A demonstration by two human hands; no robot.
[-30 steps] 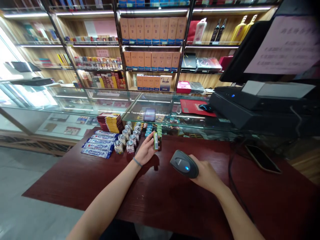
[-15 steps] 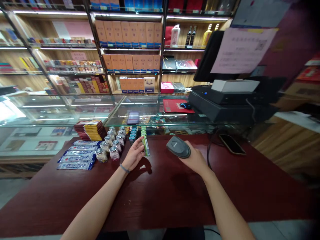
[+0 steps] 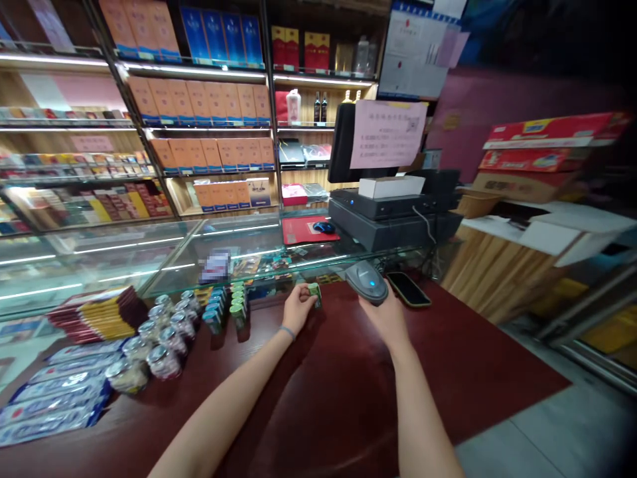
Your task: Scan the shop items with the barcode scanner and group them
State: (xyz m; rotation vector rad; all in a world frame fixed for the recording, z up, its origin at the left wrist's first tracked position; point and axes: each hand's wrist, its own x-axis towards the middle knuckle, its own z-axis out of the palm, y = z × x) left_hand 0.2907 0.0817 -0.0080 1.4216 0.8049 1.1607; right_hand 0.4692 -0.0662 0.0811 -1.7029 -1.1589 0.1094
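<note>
My left hand (image 3: 297, 309) is closed on a small green pack (image 3: 314, 292), held close over the dark red table near its far edge. In my right hand (image 3: 384, 317) is a grey barcode scanner (image 3: 367, 281), its head tilted toward the left and a small blue light showing on top. The scanner is a short way right of the green pack, apart from it. Left of my left hand stand a row of small green containers (image 3: 237, 304) and a row of blue ones (image 3: 213, 311). Silver-lidded jars (image 3: 164, 362) stand further left.
Blue-and-white packets (image 3: 60, 392) and a stack of red and yellow packs (image 3: 99, 315) lie at the left. A phone (image 3: 409, 290) rests right of the scanner. Behind are a glass counter (image 3: 259, 232), a mouse (image 3: 324, 227), a monitor (image 3: 343, 143) and stocked shelves.
The view has turned to the right. My left hand, earlier open beside the green pack, is now closed on it and nearer the scanner. A blue light now shows on the scanner.
</note>
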